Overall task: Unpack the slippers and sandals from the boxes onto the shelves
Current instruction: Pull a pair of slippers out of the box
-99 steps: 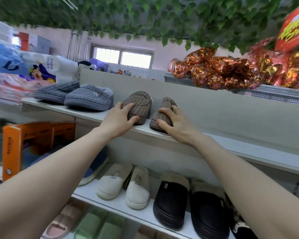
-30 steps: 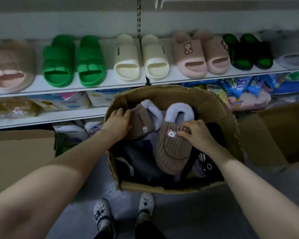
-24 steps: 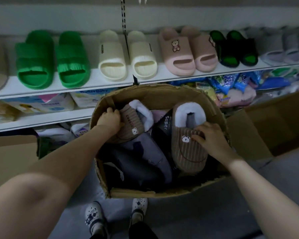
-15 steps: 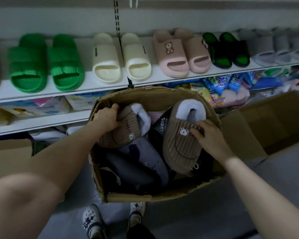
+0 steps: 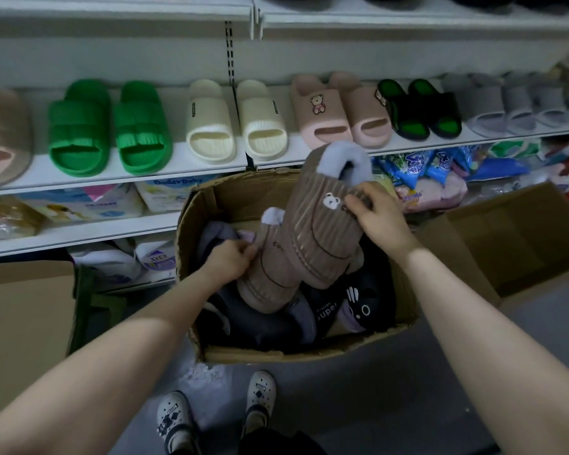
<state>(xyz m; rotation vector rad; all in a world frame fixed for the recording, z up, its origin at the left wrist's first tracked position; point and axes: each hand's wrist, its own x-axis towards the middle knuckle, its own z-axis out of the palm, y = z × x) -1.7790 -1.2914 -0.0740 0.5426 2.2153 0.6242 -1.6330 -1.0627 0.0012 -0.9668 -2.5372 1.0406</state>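
Note:
An open cardboard box (image 5: 309, 354) stands on the floor below the shelves, with dark slippers (image 5: 266, 326) piled inside. My right hand (image 5: 380, 218) grips a brown ribbed slipper with white fleece lining (image 5: 322, 231), lifted above the box with its opening pointing up. My left hand (image 5: 230, 261) holds the matching brown slipper (image 5: 270, 277), which leans against the first one over the box. The white shelf (image 5: 178, 169) behind carries green, cream, pink, black-and-green and grey slides in pairs.
Another open cardboard box (image 5: 519, 238) sits on the floor at the right, and a box flap (image 5: 23, 323) at the left. Packaged goods (image 5: 434, 172) fill the lower shelves. My feet in white clogs (image 5: 260, 395) stand just in front of the box.
Both hands have raised the two brown slippers out of the box and brought them together side by side. The camera view has shifted slightly to the left.

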